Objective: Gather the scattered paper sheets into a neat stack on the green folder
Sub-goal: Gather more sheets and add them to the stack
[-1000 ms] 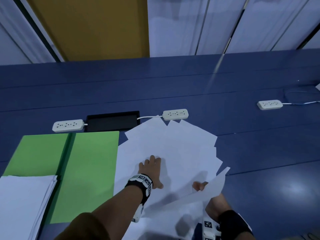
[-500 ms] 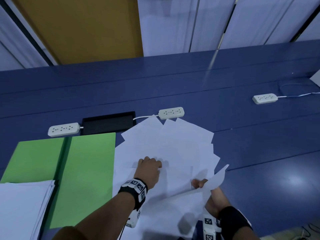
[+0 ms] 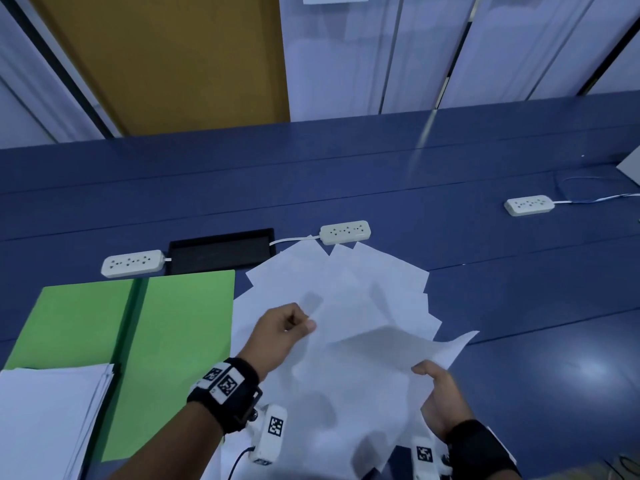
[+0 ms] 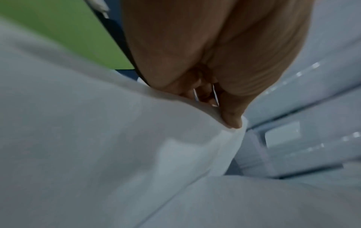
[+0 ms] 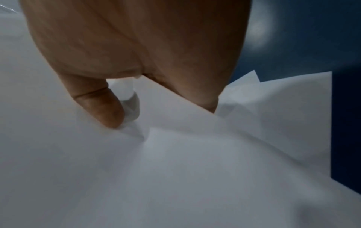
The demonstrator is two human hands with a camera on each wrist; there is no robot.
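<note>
White thin paper sheet (image 3: 374,355) bowed, both hands (image 3: 282,332) (image 3: 438,393) pinching its edges.

Left hand (image 3: 282,336): flat on the scattered paper sheets (image 3: 349,282) one second ago, fingers spread; now curled, thumb and fingers pinching the edge of a sheet, raised at centre frame. Left wrist view confirms the thumb pressed on a lifted paper edge.

Held sheet (image 3: 374,362): formerly gripped by the right hand (image 3: 438,393) alone at lower right; now gripped by both hands, spread wider and lifted across the lower centre of the frame.
</note>
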